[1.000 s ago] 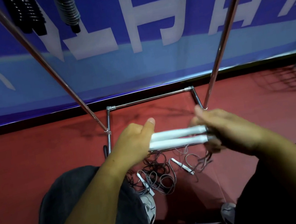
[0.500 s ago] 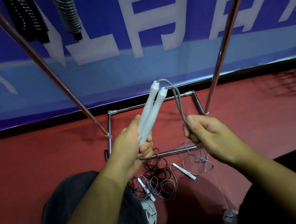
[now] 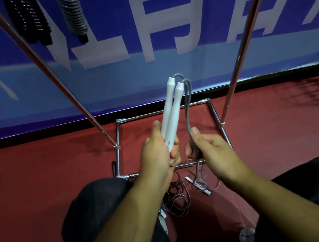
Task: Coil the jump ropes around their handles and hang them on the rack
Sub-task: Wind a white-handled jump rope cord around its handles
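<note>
Up close, the left hand (image 3: 157,154) grips two white jump-rope handles (image 3: 171,110) together, and the right hand (image 3: 211,150), just beside it, pinches their grey cord (image 3: 188,103). Beyond both hands a blue banner (image 3: 160,26) bears large white characters, cropped and unreadable. Below the hands, loose ropes (image 3: 179,199) lie tangled on the red floor (image 3: 38,181) by the rack (image 3: 244,55).
</note>
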The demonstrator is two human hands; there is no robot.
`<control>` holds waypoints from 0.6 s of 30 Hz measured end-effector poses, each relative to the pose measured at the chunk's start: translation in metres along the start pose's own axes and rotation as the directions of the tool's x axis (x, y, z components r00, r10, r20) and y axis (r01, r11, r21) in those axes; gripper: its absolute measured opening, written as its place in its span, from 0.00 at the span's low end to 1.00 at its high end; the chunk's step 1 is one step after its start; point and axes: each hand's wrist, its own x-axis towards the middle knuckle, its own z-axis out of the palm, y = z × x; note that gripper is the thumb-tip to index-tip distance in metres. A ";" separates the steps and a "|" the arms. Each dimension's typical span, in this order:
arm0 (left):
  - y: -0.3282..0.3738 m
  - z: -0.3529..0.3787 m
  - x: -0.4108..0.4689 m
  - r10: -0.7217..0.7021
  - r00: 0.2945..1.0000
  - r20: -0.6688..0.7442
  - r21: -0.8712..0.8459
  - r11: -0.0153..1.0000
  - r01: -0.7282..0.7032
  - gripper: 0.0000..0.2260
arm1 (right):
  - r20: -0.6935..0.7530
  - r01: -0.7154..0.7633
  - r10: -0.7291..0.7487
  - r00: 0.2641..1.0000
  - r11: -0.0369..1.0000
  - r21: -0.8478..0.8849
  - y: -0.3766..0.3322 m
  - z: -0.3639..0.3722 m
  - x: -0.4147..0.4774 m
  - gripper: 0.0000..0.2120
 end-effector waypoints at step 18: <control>-0.007 0.001 -0.001 0.041 0.992 -0.120 0.169 0.986 -0.020 0.26 | -0.034 0.224 -0.273 0.962 0.849 -0.479 0.009 -0.002 -0.006 0.16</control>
